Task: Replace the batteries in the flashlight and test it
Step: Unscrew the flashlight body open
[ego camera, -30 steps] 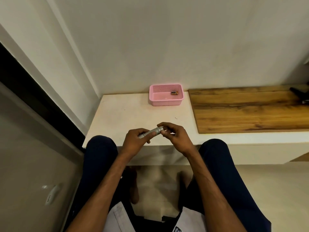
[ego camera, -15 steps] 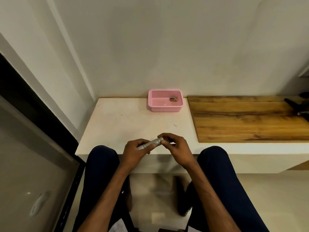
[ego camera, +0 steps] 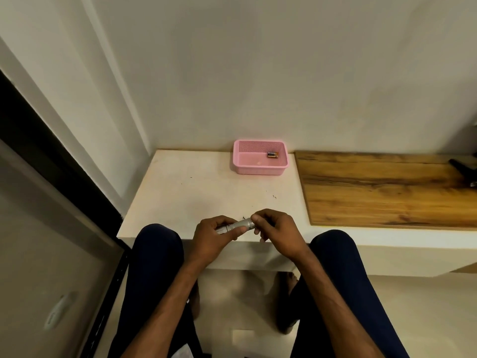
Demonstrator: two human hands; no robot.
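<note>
Spanning the frame under a plain wall, the pale counter point(ego camera: 196, 192) carries a wood board point(ego camera: 382, 192) on its right part and a pink basket point(ego camera: 259, 170) at the back, near the wall and just left of the board. A dark object point(ego camera: 464, 169) lies at the board's far right edge, cut off by the frame. Two batteries point(ego camera: 272, 155) lie side by side in the basket's back right corner, black and copper in colour; any brand or print on them is too small to read.

Over the counter's near edge, between the person's knees, both hands meet on a small silver flashlight point(ego camera: 238, 225). The left hand point(ego camera: 214, 239) has its grip wrapped around the body, thumb lying along the barrel. The right hand point(ego camera: 278, 232) has its grip pinched on the flashlight's right end, fingertips point(ego camera: 255, 218) closed over it; whether that end is a cap or the head cannot be told. The flashlight lies nearly level, tilted slightly up to the right, with no writing legible on it.
</note>
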